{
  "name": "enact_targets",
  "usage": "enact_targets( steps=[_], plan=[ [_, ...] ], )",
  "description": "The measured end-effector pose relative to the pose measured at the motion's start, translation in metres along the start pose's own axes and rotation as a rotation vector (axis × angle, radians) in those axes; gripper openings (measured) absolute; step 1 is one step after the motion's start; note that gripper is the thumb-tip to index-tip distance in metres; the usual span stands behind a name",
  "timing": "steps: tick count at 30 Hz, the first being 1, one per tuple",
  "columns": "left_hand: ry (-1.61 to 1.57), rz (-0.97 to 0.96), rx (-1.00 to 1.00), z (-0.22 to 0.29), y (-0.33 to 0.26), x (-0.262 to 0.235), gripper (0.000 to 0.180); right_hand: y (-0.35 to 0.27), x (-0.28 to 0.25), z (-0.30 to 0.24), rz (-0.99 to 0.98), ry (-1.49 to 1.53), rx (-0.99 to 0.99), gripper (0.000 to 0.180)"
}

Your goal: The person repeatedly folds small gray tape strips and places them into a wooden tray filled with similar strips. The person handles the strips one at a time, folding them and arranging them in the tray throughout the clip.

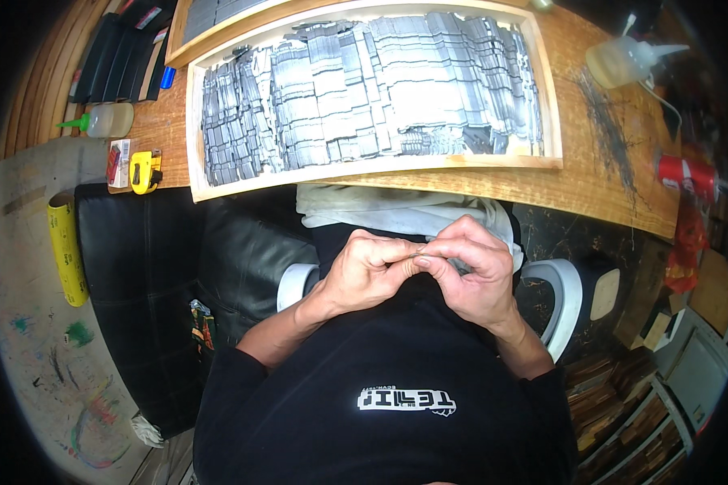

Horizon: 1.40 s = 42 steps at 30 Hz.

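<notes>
Over my lap, my left hand (368, 271) and my right hand (476, 279) meet fingertip to fingertip. Both are closed in a pinch on something small and thin, mostly hidden by the fingers, whose kind I cannot make out. Beyond them, on the table, lies a shallow wooden frame (380, 172). Closely packed thin strips (323, 101) in grey, black and silver fill it, some of them shining in the light. Neither hand touches the frame. A pale cloth (380, 204) lies across my lap, between my hands and the table edge.
The wooden table (594, 182) carries a glue bottle (619, 63), a red can (687, 176), a green-tipped bottle (109, 121), a yellow tape measure (144, 172) and a small box (120, 164). A black padded seat (137, 267) and a yellow tube (66, 250) are at left.
</notes>
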<state>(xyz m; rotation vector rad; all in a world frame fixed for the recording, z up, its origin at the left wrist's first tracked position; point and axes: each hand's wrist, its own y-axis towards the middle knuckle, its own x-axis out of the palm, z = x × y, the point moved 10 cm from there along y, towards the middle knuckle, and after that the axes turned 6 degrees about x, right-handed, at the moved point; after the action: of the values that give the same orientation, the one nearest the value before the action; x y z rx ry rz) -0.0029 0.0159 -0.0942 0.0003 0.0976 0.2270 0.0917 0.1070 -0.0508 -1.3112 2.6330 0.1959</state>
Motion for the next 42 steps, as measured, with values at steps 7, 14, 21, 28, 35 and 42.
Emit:
enact_targets(
  steps=[7,14,21,28,35,42],
  plan=[
    [0.004,0.014,-0.011,-0.001,0.001,0.002,0.022,0.000,-0.005,-0.003,0.019,-0.013,-0.005,0.014],
    [-0.033,0.131,0.021,0.005,0.003,-0.002,0.021,0.006,-0.032,-0.012,0.085,-0.092,0.018,0.012],
    [0.016,0.141,0.219,0.041,0.027,-0.013,0.021,0.016,-0.181,-0.133,0.515,-0.668,-0.200,0.010],
    [0.186,0.186,0.461,0.096,0.054,-0.018,0.026,0.031,-0.187,-0.144,0.554,-0.741,-0.250,0.012],
    [0.130,0.093,0.435,0.125,0.076,-0.008,0.027,0.037,-0.099,-0.132,0.125,-0.353,-0.336,0.011],
    [0.232,0.125,0.464,0.125,0.084,-0.016,0.024,0.058,-0.072,-0.112,0.037,-0.104,-0.413,0.021]
  ],
)
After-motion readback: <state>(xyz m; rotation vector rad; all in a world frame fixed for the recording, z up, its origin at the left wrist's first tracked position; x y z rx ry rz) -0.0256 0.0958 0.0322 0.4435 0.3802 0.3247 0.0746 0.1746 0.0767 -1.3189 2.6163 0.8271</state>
